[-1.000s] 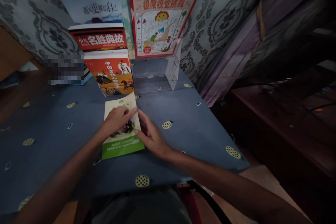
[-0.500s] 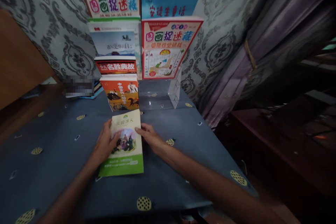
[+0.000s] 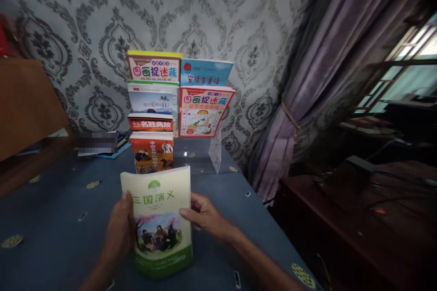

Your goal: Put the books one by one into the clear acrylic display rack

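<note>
Between my two hands a paperback book (image 3: pixel 160 218) with a cream and green cover is held up, tilted, its front facing me. My left hand (image 3: pixel 119 225) grips its left edge, thumb on the cover. On the right edge, my right hand (image 3: pixel 205 213) pinches it with the thumb in front and the fingers behind. Just beyond stands a clear tiered book rack (image 3: pixel 215 152). Its left column holds several books, the lowest an orange book (image 3: pixel 153 152). On the right are a red-bordered book (image 3: pixel 205 113) and, behind it, a blue book (image 3: pixel 208 72).
The rack stands on a table with a blue patterned cloth (image 3: pixel 68 236), against a patterned wall. A stack of books (image 3: pixel 119 143) lies to the left, near a brown board (image 3: pixel 30 104). At right hang purple curtains (image 3: pixel 276 159) beside a dark red table (image 3: pixel 307 195) with cables.
The cream and green book has come up toward me and stands more upright, still in both hands. My view has tilted up, showing more wall.
</note>
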`<state>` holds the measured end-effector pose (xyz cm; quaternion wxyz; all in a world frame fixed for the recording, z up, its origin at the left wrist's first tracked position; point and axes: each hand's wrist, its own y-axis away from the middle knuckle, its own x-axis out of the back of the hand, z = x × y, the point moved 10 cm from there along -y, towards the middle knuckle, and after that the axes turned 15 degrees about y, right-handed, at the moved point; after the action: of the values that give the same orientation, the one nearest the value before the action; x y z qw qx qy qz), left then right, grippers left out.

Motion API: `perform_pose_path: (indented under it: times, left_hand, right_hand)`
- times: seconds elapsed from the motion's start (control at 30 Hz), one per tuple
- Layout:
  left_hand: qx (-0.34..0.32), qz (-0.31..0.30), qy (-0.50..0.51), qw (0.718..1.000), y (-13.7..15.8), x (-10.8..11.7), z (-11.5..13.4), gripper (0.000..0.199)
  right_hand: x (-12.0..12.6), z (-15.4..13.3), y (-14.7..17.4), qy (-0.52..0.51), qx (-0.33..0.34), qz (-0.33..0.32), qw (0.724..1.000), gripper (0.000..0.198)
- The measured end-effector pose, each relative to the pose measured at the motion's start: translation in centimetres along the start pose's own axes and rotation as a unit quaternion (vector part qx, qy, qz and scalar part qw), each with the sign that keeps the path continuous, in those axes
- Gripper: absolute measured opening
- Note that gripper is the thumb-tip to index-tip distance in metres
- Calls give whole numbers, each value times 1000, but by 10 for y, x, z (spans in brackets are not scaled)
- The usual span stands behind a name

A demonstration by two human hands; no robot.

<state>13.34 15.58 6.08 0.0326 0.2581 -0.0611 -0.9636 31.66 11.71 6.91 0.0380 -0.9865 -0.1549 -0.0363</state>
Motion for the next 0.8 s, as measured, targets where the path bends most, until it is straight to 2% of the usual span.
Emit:
perform_pose_path:
  times: [0.17, 0.3, 0.47, 0.6, 0.67, 0.73, 0.8]
  left_hand:
    - [-30, 20, -44, 998, -3, 9, -4, 61]
    - [-42, 42, -91, 994, -7, 21, 3, 67]
    - [-95, 49, -100, 989, -10, 17, 17, 70]
    - [-113, -22, -107, 988, -4, -10, 21, 67]
    - [-116, -48, -136, 983, -2, -15, 23, 66]
    - [-135, -76, -179, 972, -1, -15, 29, 65]
    - [-155, -132, -248, 947, 0, -19, 34, 60]
  right_hand:
    - [7, -3, 8, 41, 34, 5, 999, 48]
    - [6, -7, 10, 58, 46, -14, 997, 51]
    - [16, -29, 10, 110, 83, 13, 990, 44]
    - [21, -41, 12, 174, 114, 39, 977, 39]
    - [20, -44, 14, 196, 119, 44, 972, 37]
    - [19, -46, 15, 217, 122, 44, 967, 36]
    - [18, -50, 17, 248, 126, 46, 959, 36]
